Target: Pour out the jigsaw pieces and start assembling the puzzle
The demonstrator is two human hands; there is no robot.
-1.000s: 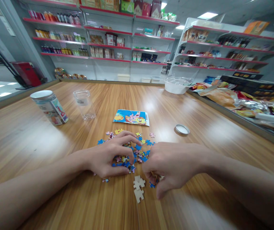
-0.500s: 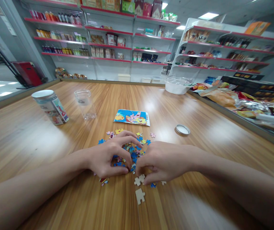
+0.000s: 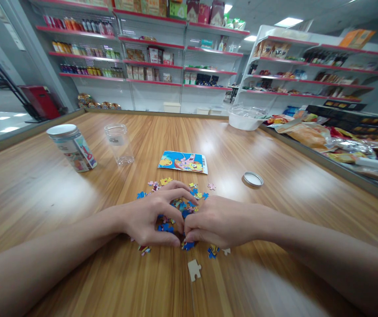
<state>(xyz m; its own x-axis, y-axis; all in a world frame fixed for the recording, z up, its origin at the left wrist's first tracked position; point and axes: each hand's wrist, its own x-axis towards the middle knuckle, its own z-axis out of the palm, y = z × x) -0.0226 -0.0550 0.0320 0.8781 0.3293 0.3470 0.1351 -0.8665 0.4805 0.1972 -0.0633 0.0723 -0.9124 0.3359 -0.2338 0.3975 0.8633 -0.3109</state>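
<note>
The person leans over a wooden table (image 3: 275,145) with both bare arms stretched forward. The left hand (image 3: 149,218) rests on a heap of small coloured puzzle pieces (image 3: 179,207). Its fingers are curved and a little spread, the thumb low near the table, so the hand forms a cup around the left side of the heap. The right hand (image 3: 218,220) lies just beside it, fingers bent inward and pressed together, the tips meeting the left thumb at the near edge of the heap. If any piece is pinched between these tips I cannot tell, because the knuckles hide them. A big part of the heap is covered by both hands; only the pieces in the gap and some at the far edge can be seen.

One pale piece (image 3: 194,269) lies face down alone, near the hands but apart from them. Beyond the heap lies a printed picture card (image 3: 183,162), too blurred to read. Further left stand an empty clear jar (image 3: 119,143) and a closed jar with a label (image 3: 72,147), well apart from the hands. A round lid (image 3: 253,178) lies to the right. The shelves (image 3: 182,66) behind are not sharp, and their goods are hard to recognise.
</note>
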